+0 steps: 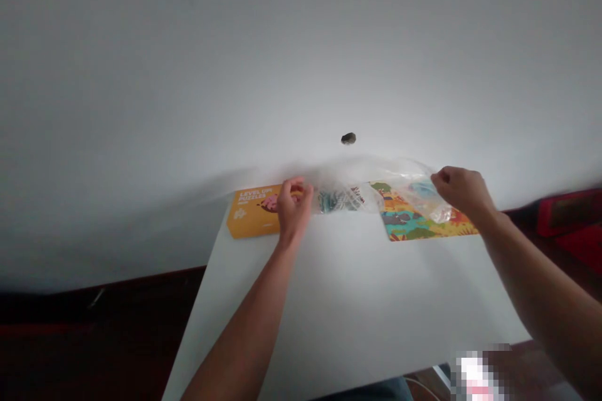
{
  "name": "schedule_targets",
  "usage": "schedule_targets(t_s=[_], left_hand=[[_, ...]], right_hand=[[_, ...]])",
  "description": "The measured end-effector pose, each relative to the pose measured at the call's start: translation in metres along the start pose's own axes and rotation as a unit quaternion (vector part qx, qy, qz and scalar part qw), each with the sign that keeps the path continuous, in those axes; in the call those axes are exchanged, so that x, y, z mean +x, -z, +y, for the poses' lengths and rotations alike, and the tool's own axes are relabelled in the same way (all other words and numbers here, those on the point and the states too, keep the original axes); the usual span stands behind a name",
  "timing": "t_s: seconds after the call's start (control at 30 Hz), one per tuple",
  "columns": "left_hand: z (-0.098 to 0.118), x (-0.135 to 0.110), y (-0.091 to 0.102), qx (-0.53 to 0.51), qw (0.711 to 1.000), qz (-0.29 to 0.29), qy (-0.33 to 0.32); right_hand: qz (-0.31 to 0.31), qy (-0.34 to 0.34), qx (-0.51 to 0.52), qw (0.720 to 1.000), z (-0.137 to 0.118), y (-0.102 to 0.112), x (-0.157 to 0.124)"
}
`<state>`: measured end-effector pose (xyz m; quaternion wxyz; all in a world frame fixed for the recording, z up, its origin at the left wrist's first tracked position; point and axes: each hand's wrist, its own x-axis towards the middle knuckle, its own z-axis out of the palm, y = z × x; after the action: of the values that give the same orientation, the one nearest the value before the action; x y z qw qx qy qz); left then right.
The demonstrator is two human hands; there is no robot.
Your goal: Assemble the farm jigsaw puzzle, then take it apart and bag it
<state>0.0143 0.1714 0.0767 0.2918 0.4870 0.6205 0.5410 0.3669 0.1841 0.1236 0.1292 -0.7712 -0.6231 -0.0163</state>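
A clear plastic bag [376,174] stretches between my two hands above the back of the white table. My left hand [294,207] pinches its left end, thumb and fingers curled together. At the other end, my right hand [463,191] is closed in a fist on the plastic. Behind my left hand lies a yellow puzzle box [251,216] printed "LEVEL UP! PUZZLES", partly covered by the hand. A colourful picture sheet [399,225] rests under the bag's right part. Through the plastic shows a greenish printed item [341,199]; whether it is inside or beneath cannot be told.
The white table [338,301] stands against a pale wall [301,62] with a small dark hole [348,138] in it. A red object [571,219] is off to the right. A blurred-out patch [480,376] covers something below the table's front edge.
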Motion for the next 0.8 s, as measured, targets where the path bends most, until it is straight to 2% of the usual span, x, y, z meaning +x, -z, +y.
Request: schedule_targets(t_s=[0.03, 0.1, 0.13, 0.17, 0.23, 0.3, 0.33, 0.37, 0.43, 0.47, 0.5, 0.57, 0.63, 0.7, 0.73, 0.8], left_hand=[[0.001, -0.016, 0.005, -0.029, 0.999, -0.037, 0.006], [0.008, -0.052, 0.012, -0.086, 0.977, -0.18, 0.071], [0.013, -0.07, 0.014, -0.134, 0.951, -0.255, 0.112], [0.019, -0.088, 0.015, -0.189, 0.923, -0.303, 0.143], [0.028, -0.115, 0.017, -0.234, 0.897, -0.326, 0.186], [0.032, -0.128, 0.022, -0.193, 0.907, -0.299, 0.223], [0.031, -0.13, 0.028, -0.164, 0.921, -0.268, 0.232], [0.028, -0.128, 0.035, -0.138, 0.935, -0.23, 0.234], [0.02, -0.122, 0.053, -0.099, 0.955, -0.17, 0.221], [0.016, -0.119, 0.061, -0.085, 0.958, -0.169, 0.217], [0.011, -0.117, 0.067, -0.079, 0.955, -0.182, 0.22], [0.0, -0.115, 0.068, -0.098, 0.931, -0.246, 0.251], [-0.012, -0.114, 0.052, -0.157, 0.883, -0.319, 0.306], [-0.024, -0.109, 0.022, -0.232, 0.831, -0.361, 0.355], [-0.03, -0.103, 0.006, -0.278, 0.806, -0.358, 0.381], [-0.037, -0.085, -0.027, -0.314, 0.792, -0.345, 0.395]], right_hand=[[-0.005, 0.029, 0.047, 0.998, -0.007, 0.018, -0.013], [-0.068, 0.09, 0.2, 0.973, -0.031, 0.048, -0.048], [-0.118, 0.128, 0.272, 0.946, -0.044, 0.057, -0.068], [-0.146, 0.163, 0.322, 0.921, -0.058, 0.06, -0.086], [-0.205, 0.221, 0.383, 0.873, -0.076, 0.051, -0.111], [-0.25, 0.25, 0.428, 0.832, -0.077, 0.023, -0.11], [-0.266, 0.235, 0.434, 0.828, -0.07, 0.006, -0.098], [-0.253, 0.195, 0.422, 0.849, -0.059, -0.014, -0.082], [-0.145, 0.091, 0.307, 0.936, -0.027, -0.053, -0.042], [-0.108, 0.058, 0.212, 0.969, -0.009, -0.072, -0.025], [-0.106, 0.04, 0.126, 0.986, 0.009, -0.091, -0.012], [-0.139, 0.027, 0.019, 0.99, 0.041, -0.123, -0.005], [-0.132, 0.021, -0.032, 0.991, 0.062, -0.147, -0.021], [-0.109, 0.031, -0.064, 0.991, 0.072, -0.162, -0.05], [-0.097, 0.037, -0.074, 0.992, 0.074, -0.165, -0.068], [-0.08, 0.048, -0.086, 0.992, 0.074, -0.165, -0.102]])
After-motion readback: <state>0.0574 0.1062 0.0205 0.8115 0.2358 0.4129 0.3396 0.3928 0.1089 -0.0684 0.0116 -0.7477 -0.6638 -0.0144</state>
